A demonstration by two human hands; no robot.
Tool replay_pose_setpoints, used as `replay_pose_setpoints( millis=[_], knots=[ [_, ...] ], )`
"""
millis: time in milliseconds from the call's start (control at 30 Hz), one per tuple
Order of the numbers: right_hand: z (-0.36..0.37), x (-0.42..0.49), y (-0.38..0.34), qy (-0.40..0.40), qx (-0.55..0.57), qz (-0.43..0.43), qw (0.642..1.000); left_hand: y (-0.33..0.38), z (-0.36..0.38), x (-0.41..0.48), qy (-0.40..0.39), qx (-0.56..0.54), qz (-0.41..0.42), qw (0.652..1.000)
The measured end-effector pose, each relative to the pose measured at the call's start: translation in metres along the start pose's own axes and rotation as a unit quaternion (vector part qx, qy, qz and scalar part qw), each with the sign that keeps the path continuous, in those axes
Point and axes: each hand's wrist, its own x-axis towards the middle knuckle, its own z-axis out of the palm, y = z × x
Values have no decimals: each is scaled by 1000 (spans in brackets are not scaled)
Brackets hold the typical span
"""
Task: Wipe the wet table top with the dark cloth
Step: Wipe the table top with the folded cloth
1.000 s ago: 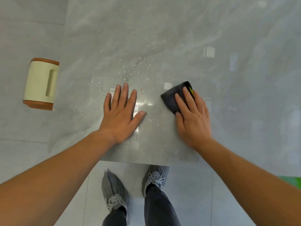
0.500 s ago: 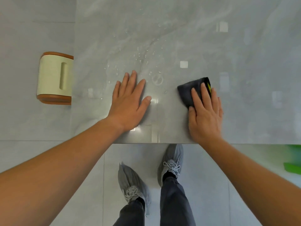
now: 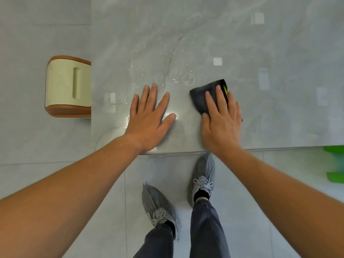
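My right hand (image 3: 221, 125) lies flat on the dark cloth (image 3: 200, 97), fingers straight and pressing it to the table top (image 3: 260, 43). Nothing is curled round it, so this is a press and not a grip. The cloth is folded small and sits near the table's front edge, at about 3 o'clock from my left hand (image 3: 149, 123). Its dark corner shows past my fingertips at 11 o'clock, and a yellow-green tag (image 3: 225, 90) peeks out by my middle finger. My left hand is spread open, palm down on the bare stone, holding nothing. I'd say it is only bracing me.

As for progress, I judge the job barely begun. Water droplets (image 3: 167, 60) are scattered at 12 o'clock from my left hand, running well up the slab, and a ring of water (image 3: 189, 79) sits just beyond the cloth at 11 o'clock. None of that patch looks wiped. The strip around my hands has a sheen, but I can't tell glare from wet film. What's left is nearly everything — I need to carry the cloth up and left through the beads and then back over the near edge.

A cream stool (image 3: 68, 86) stands at 9 o'clock, off the table's left side.
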Motion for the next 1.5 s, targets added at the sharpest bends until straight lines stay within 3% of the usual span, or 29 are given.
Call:
replay_pose_setpoints(
  millis=[67,200,300,533,767,1000,1067,1167,1267,1333,1500],
  knots=[
    [9,-18,-17,15,-13,7,1000,0,-1,-1,1,-18,3,1000],
    [15,-53,-20,-19,-45,-108,993,-1,-2,-2,18,-41,8,999],
    [7,-25,-12,-44,-50,-165,984,-2,0,-1,28,-32,7,999],
    [4,46,-27,-17,-22,-32,999,-3,4,0,31,-22,5,999],
    [-5,28,-12,-70,-52,-161,983,0,2,-1,48,-28,-3,998],
    [-3,118,-31,-28,-13,-5,999,-5,-14,4,72,-41,-10,996],
    [-1,97,-34,-36,-20,-42,998,-9,-19,12,88,-44,-32,995],
    [-2,55,-22,-59,-42,-163,984,-11,-26,33,98,-43,-53,993],
    [-5,61,-7,-76,-49,-227,970,-10,-28,51,85,-27,-60,994],
    [-8,91,-5,-74,-53,-216,972,-9,-25,55,78,-7,-63,995],
    [-11,160,-17,-40,-14,-74,996,-13,-24,54,76,-22,-58,995]
  ],
)
